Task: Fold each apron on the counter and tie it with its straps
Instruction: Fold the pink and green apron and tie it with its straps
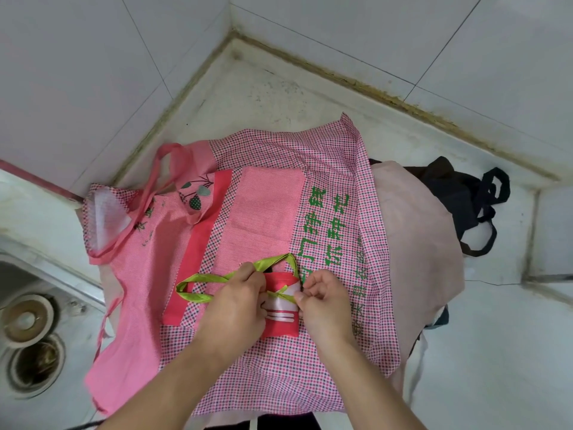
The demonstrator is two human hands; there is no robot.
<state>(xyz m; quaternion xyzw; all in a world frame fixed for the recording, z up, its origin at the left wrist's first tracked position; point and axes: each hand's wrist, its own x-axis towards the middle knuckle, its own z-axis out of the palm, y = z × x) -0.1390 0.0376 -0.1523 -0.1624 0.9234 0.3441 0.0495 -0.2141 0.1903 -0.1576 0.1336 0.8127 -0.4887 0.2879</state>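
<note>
A small folded red apron bundle (280, 318) lies on top of a spread pink checked apron (328, 187) with green lettering. Green straps (198, 278) loop out to the left and cross over the bundle. My left hand (235, 302) grips the green strap at the bundle's left side. My right hand (322, 293) pinches the strap's end at the bundle's right edge. A second pink apron (139, 268) with a strawberry print and pink straps lies under the checked one on the left.
A beige apron (415, 243) and a dark apron with black straps (465, 197) lie at the right. A sink (28, 336) with two drains sits at the left. Tiled walls meet in a corner behind the white counter (266, 97).
</note>
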